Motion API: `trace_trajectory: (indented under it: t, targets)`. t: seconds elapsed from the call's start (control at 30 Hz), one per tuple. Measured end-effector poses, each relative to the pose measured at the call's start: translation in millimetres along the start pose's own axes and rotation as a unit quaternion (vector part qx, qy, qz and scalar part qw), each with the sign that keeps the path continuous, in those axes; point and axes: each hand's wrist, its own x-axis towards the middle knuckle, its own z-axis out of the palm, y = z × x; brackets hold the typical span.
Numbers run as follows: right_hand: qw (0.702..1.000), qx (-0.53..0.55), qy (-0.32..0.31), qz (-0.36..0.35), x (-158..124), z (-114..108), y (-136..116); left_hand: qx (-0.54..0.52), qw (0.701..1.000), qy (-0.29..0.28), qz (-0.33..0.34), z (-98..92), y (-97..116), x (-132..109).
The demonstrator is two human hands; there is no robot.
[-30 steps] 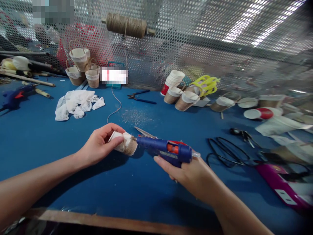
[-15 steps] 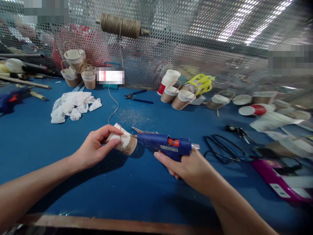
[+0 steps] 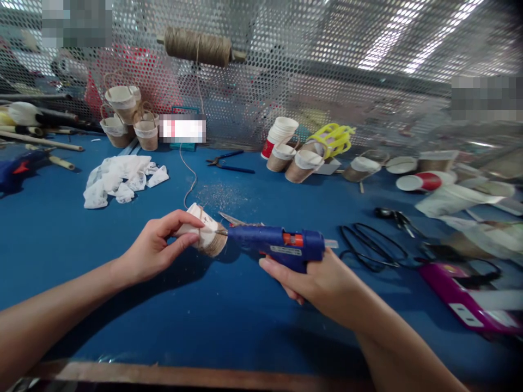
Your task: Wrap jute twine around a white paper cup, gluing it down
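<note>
My left hand (image 3: 165, 239) is closed around a small white paper cup (image 3: 209, 224) that lies tilted on its side. Twine (image 3: 216, 244) is wound about the cup's lower end, and a loose strand runs back from it. In my right hand (image 3: 312, 277) is a blue glue gun (image 3: 269, 239), its clear stick showing at the back. The gun's nozzle touches or nearly touches the cup by the twine; which of these, I cannot tell. A pair of scissors (image 3: 229, 219) lies just behind the nozzle, partly hidden by the gun.
A twine spool (image 3: 198, 47) hangs on the perforated screen. Twine-wrapped cups (image 3: 146, 136), white cloth pieces (image 3: 118, 177) and pliers (image 3: 231, 163) are behind my hands. On the right are a black cable (image 3: 368, 247), a magenta power strip (image 3: 453, 299) and more cups (image 3: 302, 166).
The glue gun's nozzle has shifted slightly down along the cup's wall, near the twine edge. My left hand keeps its hold on the cup. The whole view has moved slightly.
</note>
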Motion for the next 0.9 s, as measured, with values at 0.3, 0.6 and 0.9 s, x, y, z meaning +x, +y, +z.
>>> trace_trajectory:
  t: [0.3, 0.6, 0.9]
  targets:
    - [1.0, 0.004, -0.006, -0.02, -0.2, -2.7, 2.2, 0.018, 0.999, -0.003, 0.032, -2.0, 0.0, 0.1]
    - [1.0, 0.004, -0.006, -0.017, -1.7, -4.5, 1.5, 0.025, 0.999, -0.007, 0.044, -2.3, 0.6, -1.4]
    - [1.0, 0.007, -0.003, -0.007, -1.4, -4.3, -2.4, 0.024, 0.999, 0.0, 0.049, -2.4, 0.7, -0.6]
